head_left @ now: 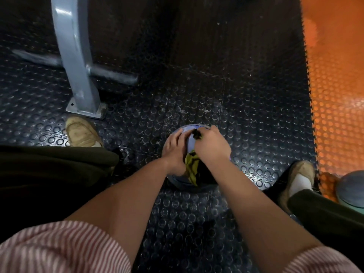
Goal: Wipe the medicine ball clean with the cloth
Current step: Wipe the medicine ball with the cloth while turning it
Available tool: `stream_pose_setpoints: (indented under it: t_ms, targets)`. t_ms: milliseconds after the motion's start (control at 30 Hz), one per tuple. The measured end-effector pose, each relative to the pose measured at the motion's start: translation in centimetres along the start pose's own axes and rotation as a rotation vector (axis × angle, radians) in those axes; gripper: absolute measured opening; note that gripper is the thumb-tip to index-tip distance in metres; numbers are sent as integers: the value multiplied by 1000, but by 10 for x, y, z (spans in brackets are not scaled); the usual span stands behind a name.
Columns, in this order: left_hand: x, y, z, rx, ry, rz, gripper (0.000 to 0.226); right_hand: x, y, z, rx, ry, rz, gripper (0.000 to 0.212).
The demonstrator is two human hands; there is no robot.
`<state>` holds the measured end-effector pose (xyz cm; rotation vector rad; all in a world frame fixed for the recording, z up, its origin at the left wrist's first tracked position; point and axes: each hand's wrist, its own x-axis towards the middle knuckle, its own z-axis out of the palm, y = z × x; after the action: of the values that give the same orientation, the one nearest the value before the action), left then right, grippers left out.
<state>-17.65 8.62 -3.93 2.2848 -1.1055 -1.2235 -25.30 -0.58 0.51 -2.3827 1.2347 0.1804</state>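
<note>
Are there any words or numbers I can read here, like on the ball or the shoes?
No text here can be read.
Round purple-blue medicine ball: darker marks near its top, too blurred to read.
Yellow-green cloth: no writing shows.
Tan shoes: no lettering or logo shows.
Grey metal post: no label shows.

My left hand [174,147] and right hand [212,146] cover most of the medicine ball [189,143], and the middle of the cloth [192,168] is buried in my right fist. The marks on the ball's top are too small to read, and the right edge cuts off a second ball [352,191].
</note>
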Motion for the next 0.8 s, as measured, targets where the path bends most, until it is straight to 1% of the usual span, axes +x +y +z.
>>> stream_pose_setpoints:
  t_ms: [100, 167, 267, 300, 367, 433, 467, 533, 633, 700, 800]
  targets:
    - [3, -2, -3, 19, 9, 19, 117, -19, 12, 11, 50, 48, 5, 37]
    - [2, -2, -4, 42, -8, 44, 119, -48, 28, 27, 79, 112, -54, 39]
    - [1, -5, -8, 71, -56, 63, 124, -88, 40, 41, 102, 37, -143, 48]
    - [1, -5, -9, 79, -64, 66, 125, -93, 41, 43, 91, 8, -145, 49]
    - [2, -4, -8, 81, -68, 49, 124, -92, 40, 39, 77, -15, -122, 49]
    - [4, -2, -4, 83, -39, 22, 122, -76, 35, 29, 72, 25, -115, 43]
    - [5, -2, -2, 85, -17, 14, 122, -62, 30, 22, 64, 45, -93, 39]
    - [7, -1, 1, 80, 12, 12, 121, -27, 22, 8, 42, 20, -10, 32]
    - [8, 0, -1, 29, 4, 12, 117, 0, 15, -1, 9, -4, 13, 35]
    - [7, 1, -4, 40, -1, 21, 118, -16, 21, 5, 69, 0, -12, 36]
    - [8, 6, -6, 94, -34, 39, 122, -68, 41, 25, 156, 17, -96, 44]
